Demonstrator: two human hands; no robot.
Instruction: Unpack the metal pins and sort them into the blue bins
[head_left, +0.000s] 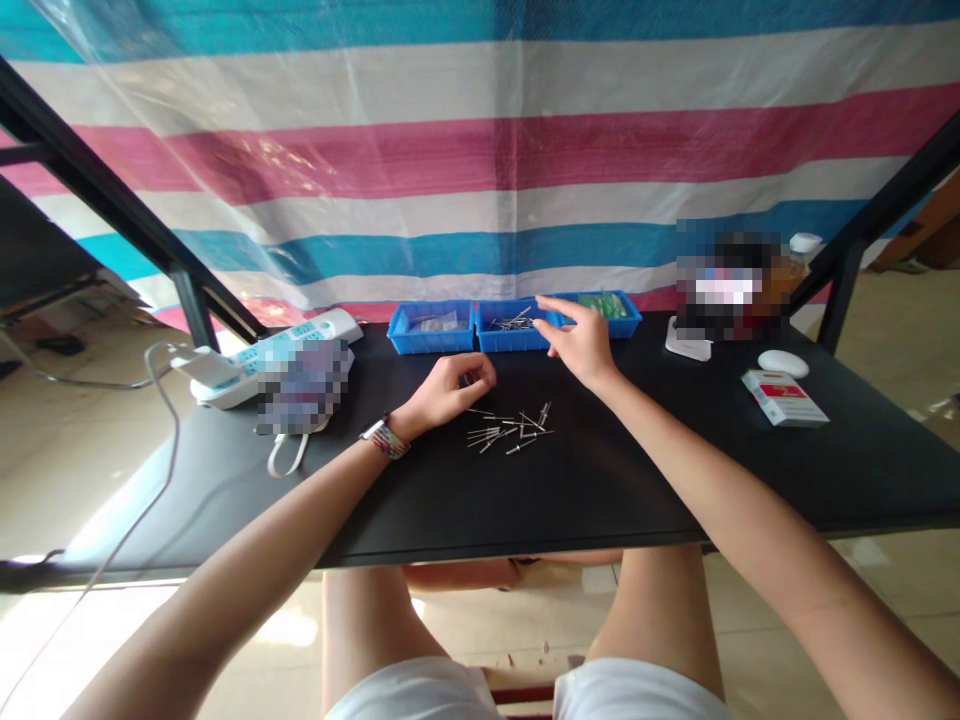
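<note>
Several blind rivets (517,430), thin and silvery, lie in a loose pile on the black table. Just left and behind that pile, my left hand (450,388) rests on the tabletop with its fingers curled in. Whatever it may hold is hidden. My right hand (583,342) hovers at the front of the blue bins, thumb and forefinger apart and nothing visible between them. Its fingertips reach over the right side of the middle blue bin (510,341), where more rivets (512,321) lie.
The left blue bin (431,342) contains a clear packet; the right blue bin (624,325) has green packets (602,305). A power strip (300,340) and a blurred device stand left. On the right are a small box (785,398) and a white oval case (783,364). Striped sheeting (450,150) hangs behind.
</note>
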